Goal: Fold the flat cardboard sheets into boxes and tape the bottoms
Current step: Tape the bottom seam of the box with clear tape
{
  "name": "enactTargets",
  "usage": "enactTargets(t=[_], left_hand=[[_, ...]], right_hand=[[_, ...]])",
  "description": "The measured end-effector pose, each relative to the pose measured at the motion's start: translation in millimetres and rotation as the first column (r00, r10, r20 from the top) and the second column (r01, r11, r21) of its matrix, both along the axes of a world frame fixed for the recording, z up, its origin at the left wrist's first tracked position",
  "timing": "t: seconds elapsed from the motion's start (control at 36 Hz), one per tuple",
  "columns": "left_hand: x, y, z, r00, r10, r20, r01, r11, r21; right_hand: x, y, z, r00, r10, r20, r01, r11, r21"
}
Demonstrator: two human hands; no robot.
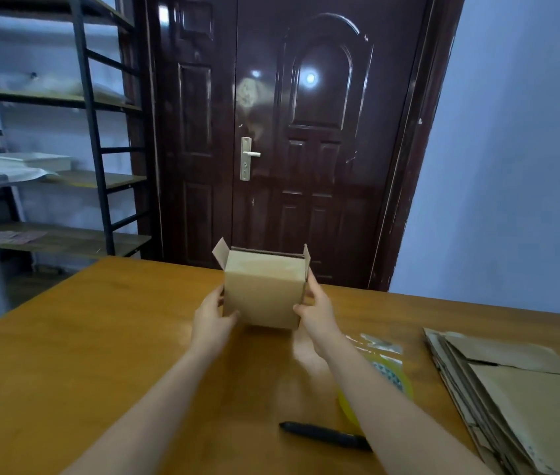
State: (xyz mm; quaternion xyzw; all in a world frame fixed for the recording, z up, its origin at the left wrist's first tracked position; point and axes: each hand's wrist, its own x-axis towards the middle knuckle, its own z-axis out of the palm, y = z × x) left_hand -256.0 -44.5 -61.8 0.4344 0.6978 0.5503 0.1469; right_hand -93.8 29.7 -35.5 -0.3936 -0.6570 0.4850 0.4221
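Note:
A small brown cardboard box [263, 289] is held above the middle of the wooden table [66, 354], its top flaps standing open at both sides. My left hand [211, 318] grips its lower left edge. My right hand [316, 311] clasps its right side, fingers running up the edge. A stack of flat cardboard sheets [525, 395] lies at the table's right. A roll of clear yellowish tape [393, 378] rests on the table, partly hidden under my right forearm.
A black pen-like tool [326, 435] lies near the front of the table, below the tape. Behind the table stands a dark brown door [271, 132]. A metal shelf rack [66, 166] holding papers and a tray is at the left.

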Motion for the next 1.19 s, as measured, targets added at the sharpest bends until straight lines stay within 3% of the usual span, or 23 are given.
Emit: enactTargets(t=[0.14,0.5,1.0,1.19], left_hand=[[-16,22,-18,0.999,-0.001,0.045,0.005,0.996,-0.088],[-61,102,-12,0.994,-0.100,0.034,0.104,0.979,-0.176],[-72,133,-19,0.998,-0.028,0.053,0.036,0.988,-0.152],[-62,97,-12,0.990,-0.011,-0.142,-0.036,0.946,-0.322]], right_hand=[[-24,17,-18,0.990,0.088,0.113,-0.078,0.993,-0.091],[-84,91,-37,0.969,0.049,0.243,-0.025,0.995,-0.100],[-85,116,-50,0.919,0.096,0.381,-0.044,0.989,-0.143],[-41,96,-39,0.865,0.017,0.501,0.027,0.996,-0.081]])
